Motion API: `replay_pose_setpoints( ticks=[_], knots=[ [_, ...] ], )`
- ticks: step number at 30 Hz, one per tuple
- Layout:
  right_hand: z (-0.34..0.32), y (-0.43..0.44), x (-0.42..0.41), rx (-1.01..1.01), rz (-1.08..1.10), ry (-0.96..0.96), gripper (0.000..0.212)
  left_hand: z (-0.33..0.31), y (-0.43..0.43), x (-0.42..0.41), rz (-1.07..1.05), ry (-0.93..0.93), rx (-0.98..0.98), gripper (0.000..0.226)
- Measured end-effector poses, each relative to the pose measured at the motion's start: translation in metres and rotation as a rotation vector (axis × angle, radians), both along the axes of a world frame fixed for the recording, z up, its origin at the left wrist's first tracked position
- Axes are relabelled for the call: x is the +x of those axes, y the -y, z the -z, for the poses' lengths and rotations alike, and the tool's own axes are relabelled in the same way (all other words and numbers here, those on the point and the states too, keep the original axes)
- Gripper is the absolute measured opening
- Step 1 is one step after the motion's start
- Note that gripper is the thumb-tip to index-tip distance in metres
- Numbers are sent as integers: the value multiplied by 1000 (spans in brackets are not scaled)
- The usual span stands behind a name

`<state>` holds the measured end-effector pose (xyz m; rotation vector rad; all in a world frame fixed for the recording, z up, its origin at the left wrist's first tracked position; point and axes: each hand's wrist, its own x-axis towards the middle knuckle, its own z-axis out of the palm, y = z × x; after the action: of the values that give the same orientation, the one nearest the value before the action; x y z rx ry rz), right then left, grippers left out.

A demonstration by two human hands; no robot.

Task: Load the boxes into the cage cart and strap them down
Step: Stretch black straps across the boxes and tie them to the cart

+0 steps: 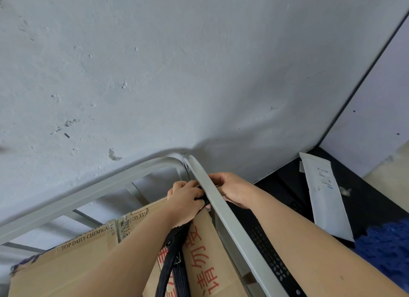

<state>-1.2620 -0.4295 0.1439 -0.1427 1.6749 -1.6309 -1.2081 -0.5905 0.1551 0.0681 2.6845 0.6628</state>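
Left hand: We see our left hand (186,200) pressed against the 9 o'clock side of the cart rail (223,212), its fingers curled tight round the black strap (173,254).
Right hand: Our right hand (235,190) sits at the rail's 3 o'clock side with its fingers bent in toward the bar. The tips are hidden behind it, so we cannot tell what they hold.
Strap: It leaves the underside of our left palm and runs toward 6 o'clock. A short black piece shows between the left fingers, touching the rail.
Boxes: The box with red characters (205,252) lies under the strap, just inside the rail. A second box (66,268) stands at its 9 o'clock.
Aside: A white packet (325,197) lies at 3 o'clock, well apart from our hands.
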Motion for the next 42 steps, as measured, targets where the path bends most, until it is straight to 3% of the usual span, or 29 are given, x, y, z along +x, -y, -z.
replay_pose_setpoints(
  ticks=[5, 9, 12, 15, 17, 20, 26, 31, 35, 40, 42],
  knots=[
    [-8, -14, 0, 353, -39, -362, 18, 0, 4, 2, -175, -92, 295, 19],
    [-20, -45, 6, 558, -127, -690, 12, -3, -1, 1, -200, -77, 271, 16],
    [-25, -57, 19, 599, -181, -782, 13, -12, 1, 5, -85, -41, 145, 20],
    [-28, -68, 35, 642, -270, -763, 28, -24, 11, 13, -17, 30, 61, 33],
    [-34, -72, 45, 615, -242, -759, 34, -31, 17, 20, -54, 44, 63, 25],
    [-47, -66, 59, 527, -90, -760, 30, -39, 22, 32, -101, 52, -12, 31],
    [-56, -59, 80, 383, 145, -497, 33, -45, 29, 69, -87, 71, -200, 35],
    [-53, -71, 96, 658, -61, -741, 42, -51, 15, 60, -259, -96, -5, 8],
    [-55, -80, 110, 784, -159, -811, 34, -51, 7, 54, -302, -79, -68, 8],
    [-56, -70, 124, 674, -74, -546, 33, -47, 0, 74, -351, -79, -84, 12],
    [-59, -67, 127, 691, -67, -479, 34, -46, -6, 87, -389, -121, -56, 26]
  ],
)
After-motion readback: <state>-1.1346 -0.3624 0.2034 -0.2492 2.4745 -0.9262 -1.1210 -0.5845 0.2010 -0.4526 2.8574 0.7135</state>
